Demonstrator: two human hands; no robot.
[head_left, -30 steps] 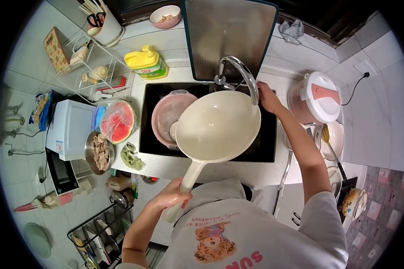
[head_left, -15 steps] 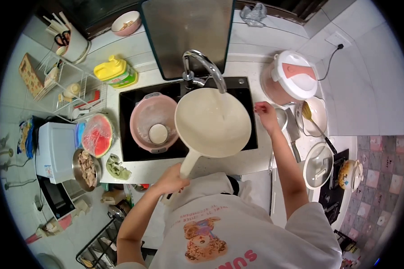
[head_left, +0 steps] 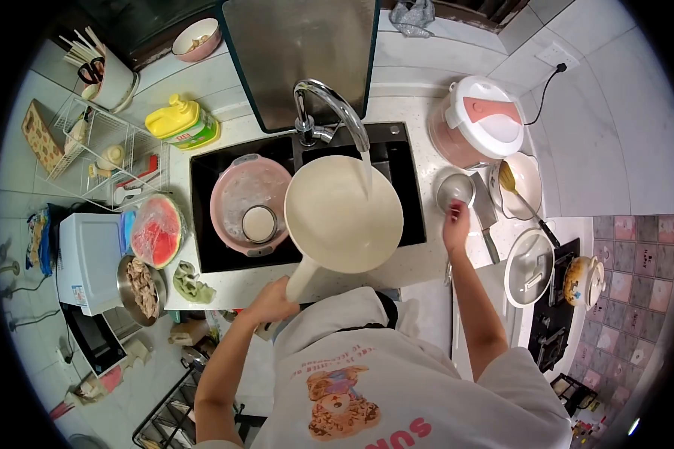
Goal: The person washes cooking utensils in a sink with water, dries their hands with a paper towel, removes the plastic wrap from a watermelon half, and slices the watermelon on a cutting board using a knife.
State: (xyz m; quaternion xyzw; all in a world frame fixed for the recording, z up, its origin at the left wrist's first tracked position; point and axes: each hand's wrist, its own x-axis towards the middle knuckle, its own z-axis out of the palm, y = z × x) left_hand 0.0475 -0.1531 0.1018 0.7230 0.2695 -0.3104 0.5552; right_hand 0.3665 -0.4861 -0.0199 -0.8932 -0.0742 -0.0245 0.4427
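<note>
From the head view, the left hand point(head_left: 272, 301) is closing its fingers firmly round the handle of the cream pan point(head_left: 343, 224), which is hanging over the sink point(head_left: 410, 196), tilted slightly, its left edge overlapping the pink basin point(head_left: 219, 198) in this view; whether it is resting on anything, I can't tell. Water point(head_left: 367, 178) is running from the faucet point(head_left: 359, 135) into it. Over to the right hand point(head_left: 457, 228): its fingers are curling narrowly at the near edge of a round metal vessel point(head_left: 454, 184), though whether they are gripping it I can't tell.

And the danger is building on the handle side! One hand is steering the pan, so a rolling wrist could be slopping water over the rim, and a wet grip could be slipping. The cleaver point(head_left: 484, 203) is lying just beside that vessel, so a careless sideways reach could be brushing the blade.
</note>
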